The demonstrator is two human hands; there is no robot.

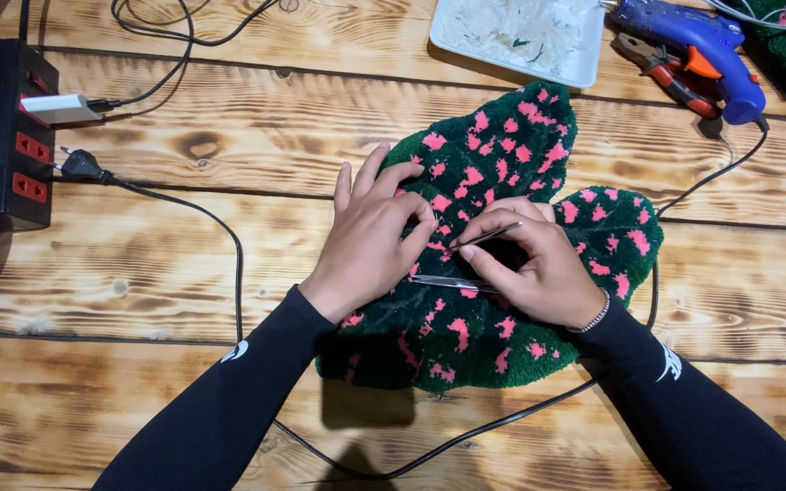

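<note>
Single head-worn view, looking steeply down, close over the wooden table (138,273), hands (370,241) centred

Centre: rug (502,336) fills the middle of the table (138,273); left hand (370,241) and right hand (539,264) lie on it, close together, with tweezers (484,236) between them.
Left: bare wood between the rug and the power strip (6,136); a black cable (220,236) crosses it from a plug (79,165).
Far left edge: power strip and white adapter (61,107) block it.
Top: open wood left of the tray (520,36); a cable loop (175,36) lies there.
Top right: glue gun (702,50) and pliers (675,77) crowd the corner.
Right: open wood beside the rug, one cable along it.
Near edge: both sleeves and a cable under the rug.
</note>
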